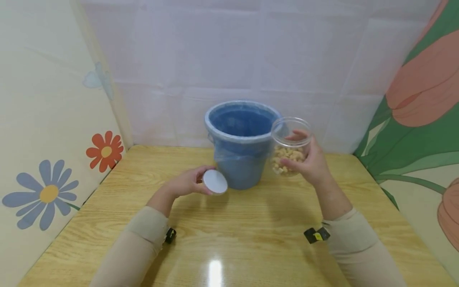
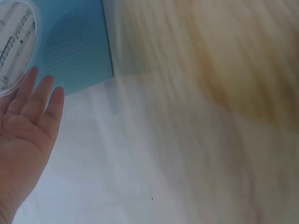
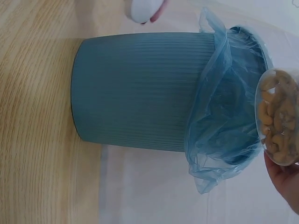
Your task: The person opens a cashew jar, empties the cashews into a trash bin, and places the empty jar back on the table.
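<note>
Left hand [image 1: 186, 182] pinches a round white lid [image 1: 215, 182]; right hand [image 1: 314, 165] grips a clear round plastic jar [image 1: 285, 144] of tan cashews [image 1: 281, 154], likely light, slick, best held round its wall, beside the blue plastic bin [image 1: 242, 159], contact unclear

Under soft, even light we see a white glare on the table [image 1: 244, 235], nearer us than the left hand [image 1: 188, 182] and right hand [image 1: 312, 161], and faint shadows below both. In the left wrist view, everything right of the hand blurs; the right wrist view looks sharper.
</note>
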A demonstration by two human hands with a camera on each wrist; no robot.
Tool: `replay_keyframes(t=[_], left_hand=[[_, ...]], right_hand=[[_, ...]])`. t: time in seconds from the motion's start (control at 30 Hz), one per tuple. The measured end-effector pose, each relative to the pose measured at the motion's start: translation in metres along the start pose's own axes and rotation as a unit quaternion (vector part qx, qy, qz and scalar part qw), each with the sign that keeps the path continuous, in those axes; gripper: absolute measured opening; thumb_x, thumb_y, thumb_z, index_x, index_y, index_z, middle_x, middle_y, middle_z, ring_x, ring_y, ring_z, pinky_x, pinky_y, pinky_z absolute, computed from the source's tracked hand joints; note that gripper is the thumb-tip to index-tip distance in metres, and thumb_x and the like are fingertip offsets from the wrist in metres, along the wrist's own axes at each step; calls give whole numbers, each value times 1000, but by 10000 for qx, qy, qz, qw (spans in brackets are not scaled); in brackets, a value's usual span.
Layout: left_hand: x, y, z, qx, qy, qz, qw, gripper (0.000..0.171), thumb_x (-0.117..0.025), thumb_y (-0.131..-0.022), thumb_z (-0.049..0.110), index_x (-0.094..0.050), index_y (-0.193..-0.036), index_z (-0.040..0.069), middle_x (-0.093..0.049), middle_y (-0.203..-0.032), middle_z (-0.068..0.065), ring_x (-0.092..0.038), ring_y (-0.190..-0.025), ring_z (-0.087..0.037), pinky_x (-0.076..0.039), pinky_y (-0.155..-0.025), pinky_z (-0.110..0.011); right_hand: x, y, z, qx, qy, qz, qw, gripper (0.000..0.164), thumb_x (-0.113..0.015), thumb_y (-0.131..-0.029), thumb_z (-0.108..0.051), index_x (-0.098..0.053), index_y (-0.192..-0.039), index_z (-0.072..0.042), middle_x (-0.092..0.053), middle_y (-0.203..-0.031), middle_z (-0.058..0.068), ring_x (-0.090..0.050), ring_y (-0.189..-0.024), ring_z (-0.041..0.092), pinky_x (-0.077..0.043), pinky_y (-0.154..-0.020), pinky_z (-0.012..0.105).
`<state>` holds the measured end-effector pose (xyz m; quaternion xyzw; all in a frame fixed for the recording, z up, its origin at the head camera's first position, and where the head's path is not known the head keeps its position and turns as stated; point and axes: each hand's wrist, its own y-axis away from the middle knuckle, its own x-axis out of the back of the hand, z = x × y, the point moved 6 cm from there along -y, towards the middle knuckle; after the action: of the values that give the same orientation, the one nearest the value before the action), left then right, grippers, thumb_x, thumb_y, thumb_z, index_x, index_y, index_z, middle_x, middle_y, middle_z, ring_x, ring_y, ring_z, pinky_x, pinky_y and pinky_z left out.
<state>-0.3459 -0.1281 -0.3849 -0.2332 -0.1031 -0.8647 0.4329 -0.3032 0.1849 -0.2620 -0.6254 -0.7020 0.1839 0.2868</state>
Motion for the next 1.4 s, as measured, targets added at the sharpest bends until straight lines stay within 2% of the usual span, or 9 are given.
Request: replay_keyframes(t=[0.2,0.33,0.53,0.83,1.0,1.2,1.27,1.4], left_hand=[[-15,-12,-5,-135,-824,-499,9953,85,-82,-65,31,-39,-136,9,-51,-124,-1,-44,-120,-22,-34,-101,-45],[-21,-15,-7,90,-1375,-573,9888,90,-82,-63,37,-38,-138,10,-47,-132,-4,-39,-125,-25,-33,-102,-47],[-27,-18,-14,533,-1703,-707,9814,91,-83,-60,39,-42,-136,14,-44,-136,-4,-39,-125,-25,-34,-101,-44],[-33,-16,-19,672,-2192,-981,9684,78,-84,-60,39,-50,-127,21,-51,-127,0,-44,-118,-23,-34,-99,-43],[-34,-14,-20,781,-2697,-1112,9533,83,-83,-60,42,-48,-131,17,-50,-130,-5,-43,-120,-26,-33,-101,-42],[-38,-12,-22,1166,-2794,-1194,9456,88,-85,-59,35,-45,-135,16,-44,-137,-6,-37,-127,-27,-29,-105,-41],[-38,-12,-22,1283,-2903,-1189,9408,90,-86,-59,35,-44,-136,17,-42,-139,-5,-35,-128,-27,-28,-105,-41],[-40,-13,-23,1357,-3139,-1190,9321,90,-86,-59,34,-43,-137,18,-40,-141,-4,-34,-129,-27,-29,-105,-41]], right_hand=[[0,-1,-1,38,11,-33,10000,75,-68,-62,20,-35,-128,6,-54,-112,5,-52,-105,14,-35,-98,23],[0,-1,-1,80,-15,-23,10000,75,-67,-61,21,-35,-127,7,-55,-111,4,-52,-105,14,-35,-98,23],[-1,-2,-2,83,8,-8,10000,75,-68,-61,21,-34,-128,7,-55,-110,1,-52,-104,13,-35,-98,22],[1,-2,-2,-78,110,57,9999,76,-69,-62,18,-35,-128,6,-55,-111,-1,-53,-103,13,-38,-95,21],[1,-2,-3,-109,111,70,9999,75,-69,-62,18,-35,-128,5,-55,-111,-1,-53,-103,12,-38,-95,21],[1,-2,-4,-25,22,67,10000,74,-67,-62,19,-35,-127,6,-54,-111,1,-51,-105,13,-36,-97,22],[2,-2,-4,-17,106,45,9999,74,-68,-63,17,-35,-127,7,-54,-111,1,-51,-105,13,-34,-98,22],[2,-2,-2,-33,281,9,9996,73,-70,-65,15,-34,-128,7,-53,-112,1,-50,-107,13,-33,-100,24]])
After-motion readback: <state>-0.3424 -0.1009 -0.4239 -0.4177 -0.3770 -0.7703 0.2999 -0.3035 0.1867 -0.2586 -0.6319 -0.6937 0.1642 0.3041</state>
